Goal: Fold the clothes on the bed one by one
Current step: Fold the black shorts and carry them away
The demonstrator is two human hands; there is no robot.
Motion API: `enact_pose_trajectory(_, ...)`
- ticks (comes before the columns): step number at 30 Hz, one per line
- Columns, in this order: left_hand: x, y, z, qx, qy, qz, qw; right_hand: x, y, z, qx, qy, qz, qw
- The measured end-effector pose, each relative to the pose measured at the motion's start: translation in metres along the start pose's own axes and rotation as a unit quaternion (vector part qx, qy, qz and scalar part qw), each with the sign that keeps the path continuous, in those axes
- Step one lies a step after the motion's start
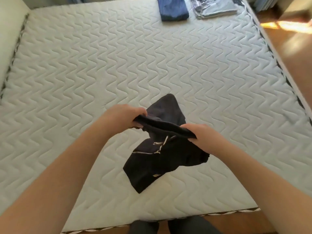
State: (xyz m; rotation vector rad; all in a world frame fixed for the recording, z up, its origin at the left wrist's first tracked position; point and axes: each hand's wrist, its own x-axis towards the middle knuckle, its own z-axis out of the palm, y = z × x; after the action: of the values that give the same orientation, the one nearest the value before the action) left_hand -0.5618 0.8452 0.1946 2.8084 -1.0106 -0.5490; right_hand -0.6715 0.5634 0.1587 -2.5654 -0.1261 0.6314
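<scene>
Left hand: fingers curled round the left end of the garment's bunched top edge, thumb beneath; forearm reaches in from lower left.
Right hand: fingers clamped on the right end of the same edge; forearm reaches in from lower right.
Garment: dark with thin white lines, held up over the near middle of the bed, rest hanging crumpled.
Blue pile: folded, far edge.
Pale pile: folded, just beside the blue pile.

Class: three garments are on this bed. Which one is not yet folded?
The black garment, held up by the left hand and right hand. The blue garment and pale grey garment lie folded at the far edge.
</scene>
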Motion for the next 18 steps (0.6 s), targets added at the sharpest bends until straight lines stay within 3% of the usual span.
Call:
enact_pose_trajectory(5,-0.042,0.010,-0.052,0.047,-0.007,0.009,0.999,-0.020,-0.002,-0.027,-0.112,0.067,0.025,0.991)
enact_pose_trajectory(11,-0.086,0.011,-0.113,0.038,-0.002,-0.049,0.998,-0.044,-0.029,-0.059,-0.036,0.154,0.071,0.985)
enact_pose_trajectory(18,-0.136,0.005,-0.188,0.121,0.005,-0.072,0.990,-0.071,-0.089,-0.145,-0.090,0.155,-0.016,0.984)
